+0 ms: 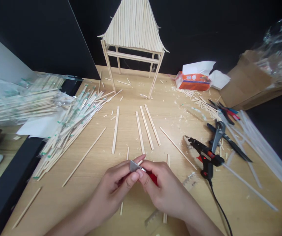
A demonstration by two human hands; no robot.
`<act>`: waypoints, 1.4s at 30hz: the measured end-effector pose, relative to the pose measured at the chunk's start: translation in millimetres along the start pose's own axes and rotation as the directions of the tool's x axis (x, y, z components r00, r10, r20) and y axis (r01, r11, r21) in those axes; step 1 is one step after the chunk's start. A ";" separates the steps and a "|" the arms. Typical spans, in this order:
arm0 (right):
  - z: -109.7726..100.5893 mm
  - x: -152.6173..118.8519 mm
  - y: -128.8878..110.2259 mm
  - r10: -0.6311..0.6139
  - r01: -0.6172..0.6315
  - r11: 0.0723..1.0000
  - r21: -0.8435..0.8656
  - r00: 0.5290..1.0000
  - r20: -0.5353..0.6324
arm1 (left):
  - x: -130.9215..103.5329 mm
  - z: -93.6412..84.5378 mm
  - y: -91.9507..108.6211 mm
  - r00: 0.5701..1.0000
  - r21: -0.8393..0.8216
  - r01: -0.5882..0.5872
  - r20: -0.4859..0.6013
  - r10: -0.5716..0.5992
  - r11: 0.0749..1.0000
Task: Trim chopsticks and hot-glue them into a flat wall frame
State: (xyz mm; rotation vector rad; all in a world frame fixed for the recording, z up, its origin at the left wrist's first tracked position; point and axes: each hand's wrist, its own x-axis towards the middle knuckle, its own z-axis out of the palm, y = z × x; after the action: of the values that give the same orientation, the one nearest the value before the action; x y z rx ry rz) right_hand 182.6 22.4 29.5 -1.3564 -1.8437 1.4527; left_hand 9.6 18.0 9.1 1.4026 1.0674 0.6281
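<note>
In the middle of the head view, my two hands meet over the near part of the table. My right hand [166,185] is wrapped round the red handle of what looks like a utility knife [134,166]. Its flat grey metal end sticks out towards the left. My left hand [115,183] is closed about that metal end, thumb tip against my right thumb. Most of the handle is hidden in my palm. Beneath the hands lie thin wooden sticks and a clear ruler [188,181]. Paired sticks [146,127] lie just beyond my fingers.
A stick-built model house [131,29] stands at the back. Wrapped chopsticks [74,121] are heaped on the left. To the right lie a black glue gun [206,155] with its cord, pliers [226,113], glue sticks [266,150], an orange tissue pack [195,82] and a cardboard box [249,78].
</note>
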 end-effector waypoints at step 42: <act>-0.3 -1.8 2.7 0.025 -0.025 1.000 -0.009 0.999 -0.024 | 4.8 0.9 1.5 1.000 -0.110 0.007 0.014 -0.005 0.994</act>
State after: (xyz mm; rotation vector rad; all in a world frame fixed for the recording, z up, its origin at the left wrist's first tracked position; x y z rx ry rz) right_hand 184.7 20.9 27.5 -1.3994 -1.8268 1.4360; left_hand 12.8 22.0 9.4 1.3062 1.0104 0.6620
